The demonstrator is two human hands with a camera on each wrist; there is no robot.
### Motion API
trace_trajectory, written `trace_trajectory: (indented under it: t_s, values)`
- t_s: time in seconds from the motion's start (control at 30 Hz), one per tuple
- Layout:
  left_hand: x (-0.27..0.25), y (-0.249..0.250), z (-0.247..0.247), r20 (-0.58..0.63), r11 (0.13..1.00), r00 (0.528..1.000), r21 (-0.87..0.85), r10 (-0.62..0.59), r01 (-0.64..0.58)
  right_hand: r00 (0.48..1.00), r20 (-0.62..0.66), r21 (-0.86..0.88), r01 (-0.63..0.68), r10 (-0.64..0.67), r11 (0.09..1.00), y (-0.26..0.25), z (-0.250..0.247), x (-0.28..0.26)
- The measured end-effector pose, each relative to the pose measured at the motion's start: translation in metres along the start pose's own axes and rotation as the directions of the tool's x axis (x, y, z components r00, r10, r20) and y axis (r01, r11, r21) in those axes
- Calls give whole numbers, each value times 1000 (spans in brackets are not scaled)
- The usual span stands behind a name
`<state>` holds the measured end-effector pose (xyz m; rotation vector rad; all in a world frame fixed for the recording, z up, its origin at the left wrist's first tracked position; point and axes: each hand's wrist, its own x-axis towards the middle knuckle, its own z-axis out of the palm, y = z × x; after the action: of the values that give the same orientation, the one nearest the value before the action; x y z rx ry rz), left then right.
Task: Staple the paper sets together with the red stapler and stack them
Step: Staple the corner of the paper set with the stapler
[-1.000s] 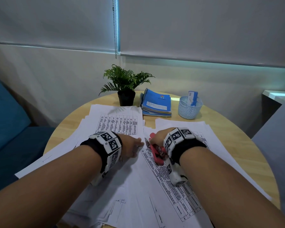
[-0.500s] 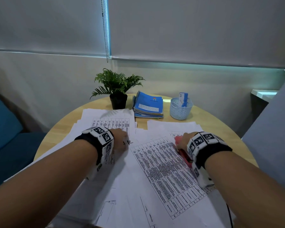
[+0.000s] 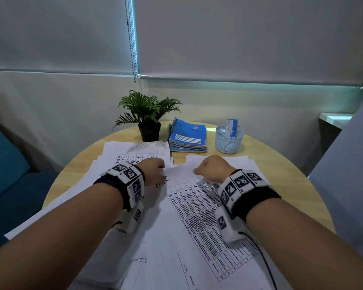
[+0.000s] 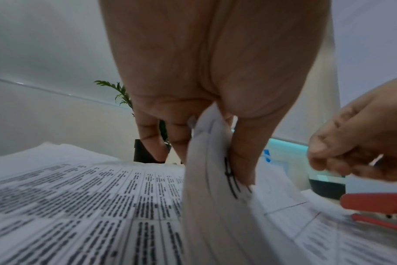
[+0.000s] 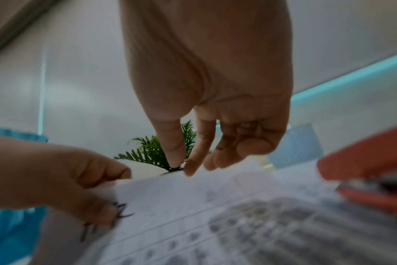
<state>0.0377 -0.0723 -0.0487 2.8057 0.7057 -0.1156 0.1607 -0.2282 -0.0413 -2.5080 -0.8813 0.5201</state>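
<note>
Left hand (image 3: 153, 171): grip pinching the top corner of the paper set (image 3: 199, 222), lifting it off the desk (image 3: 281, 185) | Right hand (image 5: 215, 107): grip released, fingers hanging over the sheet | Red stapler (image 4: 374, 202): lying on papers at 3 o'clock of the right hand

Forearms: bare, no sleeves.
Left wristband (image 3: 122, 185): black strap behind the left hand (image 3: 153, 171), ringed by white blocks printed with black-and-white square markers.
Left wrist camera (image 3: 131, 219): white padded housing under the band, one marker on its side.
Right wristband (image 3: 247, 189): same black strap and marker blocks behind the right hand (image 3: 213, 168).
Cable (image 3: 264, 260): thin, black, trailing from the right housing towards the elbow.
</note>
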Motion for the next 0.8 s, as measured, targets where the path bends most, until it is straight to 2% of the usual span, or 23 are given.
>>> trace_trajectory:
  t_s: [0.13, 0.2, 0.27, 0.43, 0.53, 0.6, 0.67, 0.73, 0.8]
  values:
    - [-11, 0, -5, -87, 988, 994, -136, 61, -72, 993, 120, 229, -44, 17, 973, -18, 21, -8]
    - [-18, 0, -6, -109, 983, 990, -153, 87, -103, 988, 147, 417, -98, 40, 904, -22, 28, -13]
    - [-23, 0, -5, -133, 979, 986, -164, 97, -118, 985, 159, 516, -140, 66, 845, -24, 33, -16]
    - [-29, -2, -3, -154, 968, 982, -207, 113, -144, 966, 217, 622, -248, 141, 743, -25, 37, -17]
    - [-30, -4, -1, -164, 962, 980, -229, 113, -149, 963, 216, 630, -262, 159, 731, -24, 45, -13]
    - [-30, -5, -3, -167, 956, 981, -258, 100, -141, 975, 168, 602, -216, 143, 769, -26, 48, -11]
    - [-30, -6, -5, -167, 951, 982, -280, 90, -135, 993, 82, 507, -118, 89, 854, -28, 49, -13]
    - [-29, -6, -6, -173, 948, 982, -294, 74, -123, 1000, -19, 409, 17, -10, 912, -29, 48, -16]
    - [-27, -5, -7, -187, 943, 981, -315, 52, -110, 989, -96, 347, 136, -109, 928, -30, 47, -18]
